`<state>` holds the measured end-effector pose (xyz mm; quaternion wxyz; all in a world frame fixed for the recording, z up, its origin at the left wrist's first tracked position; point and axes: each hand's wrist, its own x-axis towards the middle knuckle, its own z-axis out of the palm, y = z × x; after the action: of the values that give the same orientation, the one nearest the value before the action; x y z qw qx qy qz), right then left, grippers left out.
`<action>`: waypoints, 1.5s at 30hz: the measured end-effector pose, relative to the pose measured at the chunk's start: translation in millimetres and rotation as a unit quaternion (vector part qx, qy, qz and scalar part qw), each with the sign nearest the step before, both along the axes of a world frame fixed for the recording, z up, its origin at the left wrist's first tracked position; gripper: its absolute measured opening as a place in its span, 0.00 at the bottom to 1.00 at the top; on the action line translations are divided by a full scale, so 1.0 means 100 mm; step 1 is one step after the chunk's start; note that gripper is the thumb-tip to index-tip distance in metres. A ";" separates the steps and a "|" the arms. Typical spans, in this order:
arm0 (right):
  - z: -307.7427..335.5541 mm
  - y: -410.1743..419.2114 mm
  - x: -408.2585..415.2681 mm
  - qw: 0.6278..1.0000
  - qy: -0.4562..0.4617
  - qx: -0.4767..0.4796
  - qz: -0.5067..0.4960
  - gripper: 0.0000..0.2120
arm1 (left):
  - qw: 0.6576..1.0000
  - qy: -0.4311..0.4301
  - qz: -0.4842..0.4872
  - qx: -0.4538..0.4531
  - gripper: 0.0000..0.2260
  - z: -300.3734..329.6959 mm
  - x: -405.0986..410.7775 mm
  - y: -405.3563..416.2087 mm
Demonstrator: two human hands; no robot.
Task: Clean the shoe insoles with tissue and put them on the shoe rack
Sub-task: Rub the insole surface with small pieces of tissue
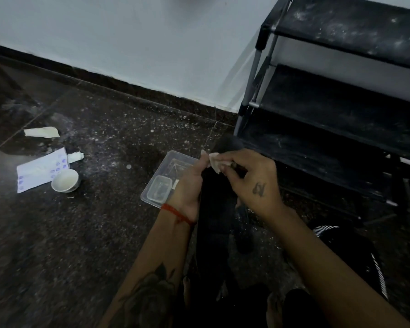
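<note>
From the head camera, a long black insole (pixel 213 209) stands between the two hands above the speckled floor (pixel 81 233), just left of the dusty black shoe rack (pixel 341 110). The left hand (pixel 187 183) grips its edge; the right hand (pixel 251 178) pinches a crumpled white tissue (pixel 217 163) against its top. The packet (pixel 42 170) beside the bowl (pixel 65 180) bears purple marks, unreadable. The insole's lower end fades into shadow.

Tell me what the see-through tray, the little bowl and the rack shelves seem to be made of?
Tray: clear, glossy plastic; the floor shows through it. Bowl: white and smooth, perhaps ceramic or plastic; hard to tell. Rack shelves: matte black sheet, possibly fabric, dust-speckled, on grey metal-looking tubes.
</note>
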<state>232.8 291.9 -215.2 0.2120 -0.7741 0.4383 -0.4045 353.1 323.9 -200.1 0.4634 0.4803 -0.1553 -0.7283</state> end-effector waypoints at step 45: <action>0.17 -0.08 -0.17 0.987 0.005 0.152 -0.052 0.09 | 0.993 0.119 -0.004 0.008 0.28 -0.08 0.03 -0.01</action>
<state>215.5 284.1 -198.7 0.3035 -0.7111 0.5357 -0.3395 355.8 322.9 -208.2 0.4721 0.3933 -0.0954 -0.7832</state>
